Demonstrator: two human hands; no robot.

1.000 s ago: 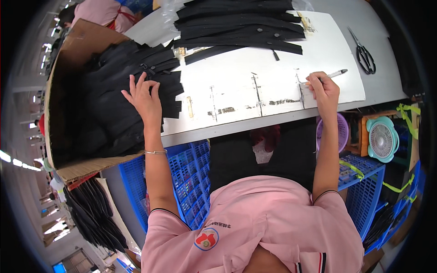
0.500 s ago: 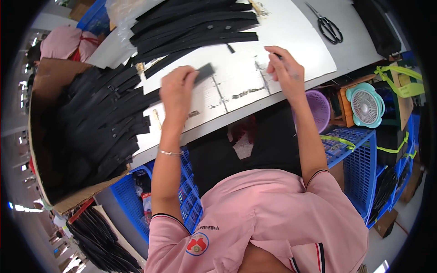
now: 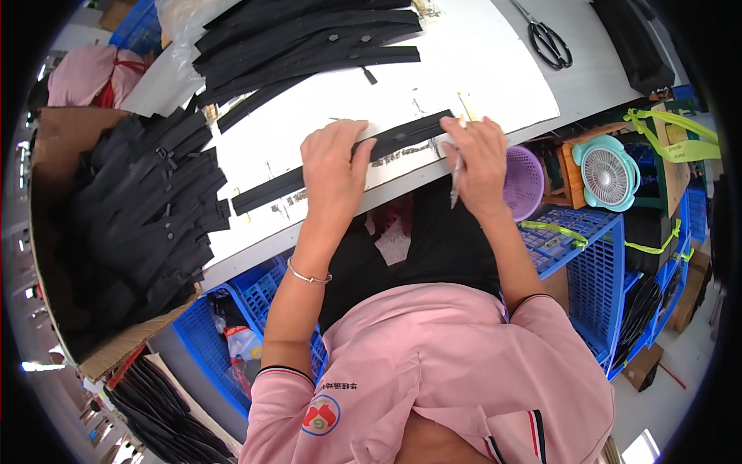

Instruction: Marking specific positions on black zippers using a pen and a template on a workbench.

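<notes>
A long black fabric strip lies slantwise over the white marked board, close to the table's near edge. My left hand bends over the middle of the strip, with fingers and thumb closed on its edges. At the strip's right end is my right hand, its fingertips touching that end. A slim silver pen is gripped in the right hand and points down toward me. Dark lines and marks on the board show beside the strip.
More black strips are piled at the far side of the board. A cardboard box full of black strips stands at left. Black-handled scissors lie at far right. Below the edge are a purple basket, a fan and blue crates.
My left hand has drawn the strip rightward from the box onto the board's near part. My right hand has come down to the strip's right end. The view has shifted slightly.
</notes>
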